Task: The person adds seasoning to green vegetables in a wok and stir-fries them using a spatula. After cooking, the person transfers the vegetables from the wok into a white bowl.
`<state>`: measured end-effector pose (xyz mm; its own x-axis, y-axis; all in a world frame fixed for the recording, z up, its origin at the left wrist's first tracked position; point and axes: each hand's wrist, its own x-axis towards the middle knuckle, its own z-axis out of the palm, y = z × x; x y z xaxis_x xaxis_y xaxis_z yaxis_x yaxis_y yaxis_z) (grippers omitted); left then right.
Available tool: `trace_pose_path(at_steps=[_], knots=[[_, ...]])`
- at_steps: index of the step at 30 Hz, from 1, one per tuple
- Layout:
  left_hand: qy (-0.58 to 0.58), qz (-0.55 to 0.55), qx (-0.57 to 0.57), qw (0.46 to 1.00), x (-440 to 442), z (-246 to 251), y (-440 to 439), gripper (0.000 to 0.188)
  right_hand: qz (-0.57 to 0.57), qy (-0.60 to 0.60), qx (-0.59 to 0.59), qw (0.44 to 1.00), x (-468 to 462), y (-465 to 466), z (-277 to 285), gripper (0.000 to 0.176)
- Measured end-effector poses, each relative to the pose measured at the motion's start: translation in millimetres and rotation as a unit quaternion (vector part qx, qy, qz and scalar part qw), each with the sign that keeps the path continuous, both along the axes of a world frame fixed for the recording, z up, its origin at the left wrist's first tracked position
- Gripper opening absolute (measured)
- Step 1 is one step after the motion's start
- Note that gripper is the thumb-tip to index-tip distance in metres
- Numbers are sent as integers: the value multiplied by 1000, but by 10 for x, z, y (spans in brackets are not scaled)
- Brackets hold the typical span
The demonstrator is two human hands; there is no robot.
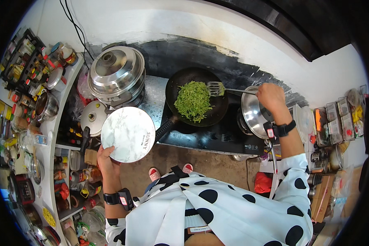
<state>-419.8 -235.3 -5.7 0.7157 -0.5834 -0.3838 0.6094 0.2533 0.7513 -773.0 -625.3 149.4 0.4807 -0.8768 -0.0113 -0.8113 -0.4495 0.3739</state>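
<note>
My left hand (107, 159) holds a round plate (126, 132) with a white marbled pattern and some lettering, by its lower left edge. The plate bears no food and is left of the wok's handle (164, 130). In the black wok (216, 112) on the stove lies a heap of shredded green vegetable (192, 101). The long handle of a slotted metal spatula (240, 91) is gripped in my right hand (271, 97). The spatula's slotted head is at the right edge of the green heap, with a few shreds on it.
A large steel steamer pot (117, 73) with a lid stands at the back left, a pressure cooker (92, 118) in front of it. A lidded steel pan (253, 117) is under my right forearm. Jars and bottles crowd the left counter (57, 123). Wire racks (338, 123) hang at right.
</note>
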Motion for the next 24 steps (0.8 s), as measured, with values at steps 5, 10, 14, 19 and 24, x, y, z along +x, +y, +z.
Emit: trace_pose_path(at_steps=[5, 10, 14, 19, 24], knots=[[-13, -13, 1, 1000, 18, -47, -121, 57, 12, -40, 43, 998, 302, -173, -382, 20], [-19, -28, -13, 999, 48, -31, -221, 59, 129, -50, 18, 990, 276, -47, -242, 21], [-15, -39, -23, 999, 55, -23, -313, 59, 93, -36, 5, 995, 38, -121, 133, 20], [-17, -46, -27, 998, 57, -20, -433, 54, -23, -38, 170, 984, -271, -230, -201, 23], [-17, -61, -49, 997, 89, 32, -558, 50, -230, -329, 348, 847, -358, 266, -1603, 26]])
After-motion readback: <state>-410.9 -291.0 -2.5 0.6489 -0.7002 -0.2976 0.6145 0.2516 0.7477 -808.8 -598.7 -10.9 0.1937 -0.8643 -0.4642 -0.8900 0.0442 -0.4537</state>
